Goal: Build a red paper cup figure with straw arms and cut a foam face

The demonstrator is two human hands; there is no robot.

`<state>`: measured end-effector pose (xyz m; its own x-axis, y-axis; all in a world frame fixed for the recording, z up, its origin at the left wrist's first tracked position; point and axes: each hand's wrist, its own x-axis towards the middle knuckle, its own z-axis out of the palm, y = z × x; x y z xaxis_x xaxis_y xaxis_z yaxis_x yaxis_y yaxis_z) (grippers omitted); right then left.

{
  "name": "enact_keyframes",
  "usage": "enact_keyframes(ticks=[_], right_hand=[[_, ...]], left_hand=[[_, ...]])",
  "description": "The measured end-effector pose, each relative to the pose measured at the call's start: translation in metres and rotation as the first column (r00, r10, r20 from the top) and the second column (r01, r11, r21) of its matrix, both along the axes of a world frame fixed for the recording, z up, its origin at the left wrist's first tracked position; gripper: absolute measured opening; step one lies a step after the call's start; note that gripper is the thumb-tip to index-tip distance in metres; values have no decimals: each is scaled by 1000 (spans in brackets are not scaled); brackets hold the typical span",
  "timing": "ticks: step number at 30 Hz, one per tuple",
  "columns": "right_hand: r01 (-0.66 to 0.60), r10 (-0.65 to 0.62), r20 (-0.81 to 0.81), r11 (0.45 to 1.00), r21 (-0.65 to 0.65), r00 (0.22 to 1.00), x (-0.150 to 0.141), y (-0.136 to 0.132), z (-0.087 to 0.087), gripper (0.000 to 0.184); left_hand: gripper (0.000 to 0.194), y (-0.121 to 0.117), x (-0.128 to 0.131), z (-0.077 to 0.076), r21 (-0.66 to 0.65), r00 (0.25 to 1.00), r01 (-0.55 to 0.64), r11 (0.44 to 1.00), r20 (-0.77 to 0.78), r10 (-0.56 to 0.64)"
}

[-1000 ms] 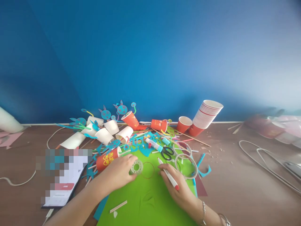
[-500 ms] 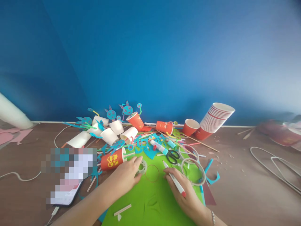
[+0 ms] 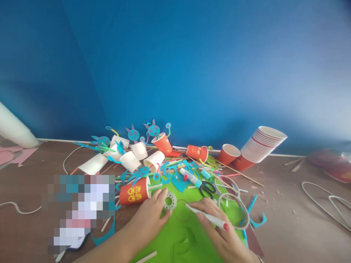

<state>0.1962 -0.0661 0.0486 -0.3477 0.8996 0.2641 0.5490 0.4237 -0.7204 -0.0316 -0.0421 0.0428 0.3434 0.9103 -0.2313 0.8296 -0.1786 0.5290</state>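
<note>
My left hand (image 3: 150, 215) has its fingers and thumb closed around the left side of a small grey tape core (image 3: 174, 201) on green paper (image 3: 161, 243). A thin red circle (image 3: 174, 215) is drawn on the paper, just right of the core. In my right hand (image 3: 216, 226) is a white marker with a red end (image 3: 212, 218). It slants, its tip close to the circle's upper right; whether tip and paper touch, I cannot tell. An orange-red paper cup (image 3: 127, 193) lies on its side beyond my left hand.
Scissors (image 3: 207, 190), a glue stick (image 3: 190, 178) and large tape rings (image 3: 248, 215) lie behind my right hand. White cups (image 3: 130, 160) with blue paper figures sit at the back left, stacked cups (image 3: 260, 146) at the right. A blurred phone (image 3: 79, 219) lies left.
The marker has tilted flatter and its tip has come down and left toward the circle. My left hand stays at the tape core. The whole view has shifted a little.
</note>
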Motion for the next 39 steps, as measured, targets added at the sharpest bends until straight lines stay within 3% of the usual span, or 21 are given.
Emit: enact_keyframes(ticks=[6,11,16,22,39], right_hand=[[12,-16,-33,995,-100,999,-29,31,19,17],[-42,43,9,999,-25,999,-41,43,4,17],[-56,57,-3,991,123,998,-45,40,-14,16],[-123,121,24,966,228,992,-48,38,-22,12],[-81,80,13,976,204,997,-49,38,-30,12]], left_hand=[[51,3,-3,0,-21,992,-37,999,119,40],[46,6,-4,-4,-18,985,-61,998,158,63],[37,5,-6,-5,40,975,-25,999,224,15],[42,2,-7,-4,38,987,-5,999,163,-2],[37,3,-5,-3,48,990,-13,999,142,6]])
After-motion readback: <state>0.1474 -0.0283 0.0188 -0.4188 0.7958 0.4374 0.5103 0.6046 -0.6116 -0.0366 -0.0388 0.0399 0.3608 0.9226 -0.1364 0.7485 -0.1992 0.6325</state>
